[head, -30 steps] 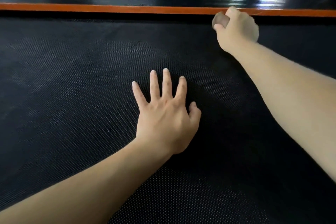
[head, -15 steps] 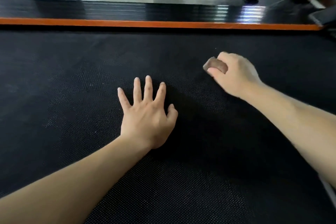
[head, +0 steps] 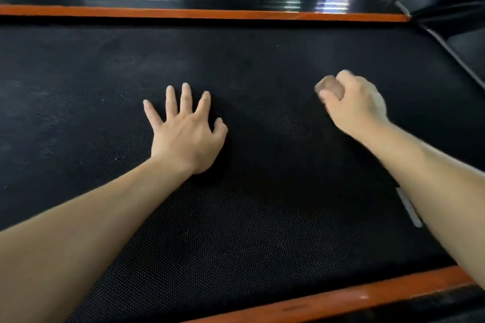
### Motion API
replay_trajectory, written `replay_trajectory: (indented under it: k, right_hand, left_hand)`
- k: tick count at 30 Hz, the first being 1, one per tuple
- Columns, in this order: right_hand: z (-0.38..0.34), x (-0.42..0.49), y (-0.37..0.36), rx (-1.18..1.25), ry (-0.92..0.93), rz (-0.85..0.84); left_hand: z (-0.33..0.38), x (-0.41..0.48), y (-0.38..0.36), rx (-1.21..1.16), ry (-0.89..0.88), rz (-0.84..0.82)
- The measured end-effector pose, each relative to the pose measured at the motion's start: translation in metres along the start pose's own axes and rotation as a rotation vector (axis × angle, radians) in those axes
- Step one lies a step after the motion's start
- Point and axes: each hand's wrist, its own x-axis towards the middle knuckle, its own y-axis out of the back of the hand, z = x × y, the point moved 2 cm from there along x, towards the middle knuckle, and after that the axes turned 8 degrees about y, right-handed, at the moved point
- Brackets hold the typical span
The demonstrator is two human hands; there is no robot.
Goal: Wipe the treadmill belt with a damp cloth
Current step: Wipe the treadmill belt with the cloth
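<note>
left hand point(head: 186, 136) flat on belt point(head: 262, 217) | right hand point(head: 354, 105), cloth point(head: 330, 88) to its right

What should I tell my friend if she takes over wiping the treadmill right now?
Left hand: open, flat on the belt, fingers spread.
Right hand: grips the balled-up brown cloth, down at the belt, to the right of the left hand.
Done: cannot tell which parts are wiped; no clear wet marks show.
Left: wipe across the belt, edges too.
</note>
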Motion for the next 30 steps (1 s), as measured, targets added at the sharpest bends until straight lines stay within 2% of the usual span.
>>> replay_trajectory:
  k: [1, 2, 4, 6, 8, 10, 13, 14, 16, 19, 21, 22, 24, 26, 28, 30]
  right_hand:
    - [0.003, 0.0, 0.001, -0.001, -0.069, 0.014]
    - [-0.006, -0.008, 0.001, 0.014, -0.061, 0.023]
    - [-0.041, -0.043, -0.002, 0.115, 0.086, 0.034]
    - [-0.072, -0.091, -0.001, 0.251, 0.272, -0.059]
    - [-0.067, -0.106, 0.003, 0.191, 0.386, -0.131]
    - [-0.047, -0.085, 0.001, 0.085, 0.319, -0.044]
    - [-0.042, -0.067, 0.001, 0.083, 0.024, 0.022]
    - [-0.051, -0.076, 0.0, 0.077, 0.045, 0.038]
    - [-0.081, -0.118, 0.007, 0.174, 0.236, -0.025]
    - [-0.096, -0.177, 0.022, 0.331, 0.474, -0.271]
    - [-0.076, -0.173, 0.025, 0.243, 0.531, -0.244]
    - [-0.062, -0.162, 0.024, 0.181, 0.487, -0.196]
    - [-0.036, -0.14, 0.029, 0.101, 0.26, -0.116]
    - [-0.031, -0.148, 0.032, 0.095, 0.116, -0.111]
    - [-0.051, -0.178, 0.038, 0.15, 0.216, -0.212]
    - [-0.067, -0.202, 0.049, 0.267, 0.302, -0.394]
  left_hand:
    - [0.0, -0.001, 0.0, 0.0, -0.001, -0.002]
    - [0.0, -0.002, 0.001, -0.003, -0.006, -0.003]
    - [0.0, -0.004, 0.002, -0.017, -0.028, 0.007]
    - [0.0, -0.006, 0.003, -0.04, -0.058, 0.014]
    - [0.0, -0.011, 0.006, -0.074, -0.092, 0.02]
    - [0.003, -0.02, 0.009, -0.098, -0.133, 0.015]
    - [0.009, -0.047, 0.005, -0.101, -0.172, -0.033]
    - [0.012, -0.056, 0.002, -0.098, -0.17, -0.051]
    - [0.015, -0.067, -0.003, -0.086, -0.16, -0.067]
    - [0.016, -0.07, -0.008, -0.037, -0.163, -0.022]
    - [0.018, -0.07, -0.009, -0.028, -0.165, -0.014]
    - [0.018, -0.07, -0.008, -0.026, -0.167, -0.016]
    - [0.018, -0.07, -0.008, -0.021, -0.167, -0.021]
    - [0.018, -0.071, -0.009, -0.017, -0.174, -0.011]
    - [0.018, -0.07, -0.009, -0.012, -0.171, -0.001]
    - [0.018, -0.071, -0.009, -0.011, -0.166, -0.007]
